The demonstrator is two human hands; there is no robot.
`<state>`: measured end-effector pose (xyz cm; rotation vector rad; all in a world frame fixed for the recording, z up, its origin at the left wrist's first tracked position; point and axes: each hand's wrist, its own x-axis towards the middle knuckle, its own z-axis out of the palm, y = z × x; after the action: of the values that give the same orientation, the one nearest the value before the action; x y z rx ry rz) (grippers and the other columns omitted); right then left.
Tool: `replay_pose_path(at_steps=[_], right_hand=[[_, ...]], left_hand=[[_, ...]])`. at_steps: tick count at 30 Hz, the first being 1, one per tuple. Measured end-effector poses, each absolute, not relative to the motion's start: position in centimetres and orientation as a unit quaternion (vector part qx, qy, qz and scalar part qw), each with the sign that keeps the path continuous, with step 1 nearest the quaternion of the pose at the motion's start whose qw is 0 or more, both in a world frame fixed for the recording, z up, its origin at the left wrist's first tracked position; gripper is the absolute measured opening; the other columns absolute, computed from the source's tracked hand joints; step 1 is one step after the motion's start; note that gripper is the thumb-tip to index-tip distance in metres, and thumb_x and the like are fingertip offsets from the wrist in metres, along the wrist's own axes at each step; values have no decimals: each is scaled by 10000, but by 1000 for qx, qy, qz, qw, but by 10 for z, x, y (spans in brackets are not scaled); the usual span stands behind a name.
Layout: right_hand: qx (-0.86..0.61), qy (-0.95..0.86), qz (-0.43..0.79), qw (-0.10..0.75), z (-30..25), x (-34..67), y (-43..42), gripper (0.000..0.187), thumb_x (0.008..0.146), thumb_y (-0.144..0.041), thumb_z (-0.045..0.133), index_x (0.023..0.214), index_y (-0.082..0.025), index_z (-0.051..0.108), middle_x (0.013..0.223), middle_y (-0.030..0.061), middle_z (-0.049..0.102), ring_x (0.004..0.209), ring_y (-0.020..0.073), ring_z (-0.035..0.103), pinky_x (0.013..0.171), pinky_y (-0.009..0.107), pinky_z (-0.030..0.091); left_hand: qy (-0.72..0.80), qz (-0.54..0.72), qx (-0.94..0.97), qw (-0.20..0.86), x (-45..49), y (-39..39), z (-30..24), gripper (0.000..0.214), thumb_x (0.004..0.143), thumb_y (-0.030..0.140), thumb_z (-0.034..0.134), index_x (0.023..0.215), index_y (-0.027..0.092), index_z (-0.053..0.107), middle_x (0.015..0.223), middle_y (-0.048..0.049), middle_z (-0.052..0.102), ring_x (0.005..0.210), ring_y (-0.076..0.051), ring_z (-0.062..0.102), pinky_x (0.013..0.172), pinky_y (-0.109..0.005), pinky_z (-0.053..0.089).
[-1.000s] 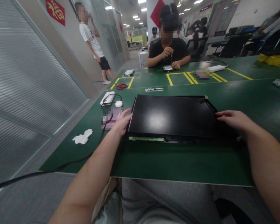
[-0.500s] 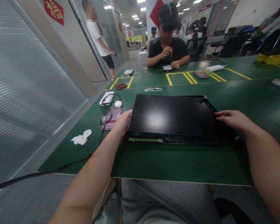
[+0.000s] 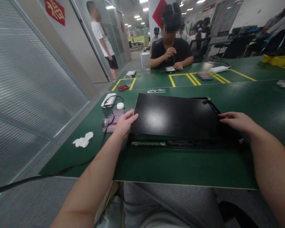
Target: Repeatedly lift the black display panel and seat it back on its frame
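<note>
A smartphone [image 3: 118, 115] and black cable [image 3: 104, 139] lie beside the left hand [image 3: 123, 125], which pinches the display panel [image 3: 171, 117], its left edge now higher; right hand [image 3: 239, 121] touches black frame [image 3: 214, 107], grip unclear.

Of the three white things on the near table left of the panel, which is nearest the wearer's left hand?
The small round piece, just beyond the left hand; the oblong block and crumpled tissue both lie farther left.

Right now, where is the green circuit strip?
In the head view, the green circuit strip lies along the near side of the black frame, towards its left end, in front of the panel.
</note>
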<state>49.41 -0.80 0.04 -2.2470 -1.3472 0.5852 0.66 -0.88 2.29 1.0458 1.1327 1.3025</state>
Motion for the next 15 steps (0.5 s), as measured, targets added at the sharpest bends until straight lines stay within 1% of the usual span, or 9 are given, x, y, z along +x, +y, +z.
replay_pose_path(at_steps=[3,5,7,9,11,13,15], right_hand=[[-819,-467,215,255,0,494,-8,392,667,-270,707,1054,-226,743,888,56,701,855,230,647,824,366,501],[-816,-445,218,296,-1,492,-9,506,670,-279,719,1172,-226,698,921,64,703,891,238,649,862,383,494],[-809,-419,232,341,0,488,-10,532,682,-308,729,1205,-225,677,985,77,711,955,244,646,896,389,484],[-796,-394,256,383,2,483,-13,438,694,-339,732,1113,-214,705,1063,90,714,1017,242,635,907,377,480],[-781,-365,270,429,5,476,-16,334,673,-322,745,983,-198,724,1100,93,716,1037,233,626,902,360,485],[-768,-341,265,474,11,470,-18,298,626,-274,761,909,-188,724,1062,87,724,998,217,624,888,348,493],[-750,-318,261,518,19,464,-20,315,575,-224,769,885,-187,724,988,73,724,920,197,625,855,336,508]], left_hand=[[461,555,464,514,7,-10,24,592,558,376,900,1099,174,769,1437,-132,593,1377,-354,494,1136,-461,404],[445,564,479,505,8,-11,26,554,586,375,882,1094,185,770,1494,-116,541,1411,-343,455,1156,-443,377],[432,572,496,490,8,-12,27,512,621,367,859,1094,193,769,1521,-100,513,1431,-323,432,1165,-417,366],[426,582,509,470,9,-13,29,477,653,354,838,1097,196,766,1524,-95,508,1440,-302,422,1164,-390,369],[423,590,513,458,10,-13,29,459,671,343,826,1099,191,760,1492,-100,540,1434,-288,431,1154,-376,383],[421,595,505,463,11,-14,29,470,674,340,827,1111,187,751,1421,-107,603,1404,-286,469,1131,-383,414],[419,600,486,478,11,-14,30,503,667,347,836,1135,193,739,1337,-101,666,1349,-290,529,1093,-391,459]])
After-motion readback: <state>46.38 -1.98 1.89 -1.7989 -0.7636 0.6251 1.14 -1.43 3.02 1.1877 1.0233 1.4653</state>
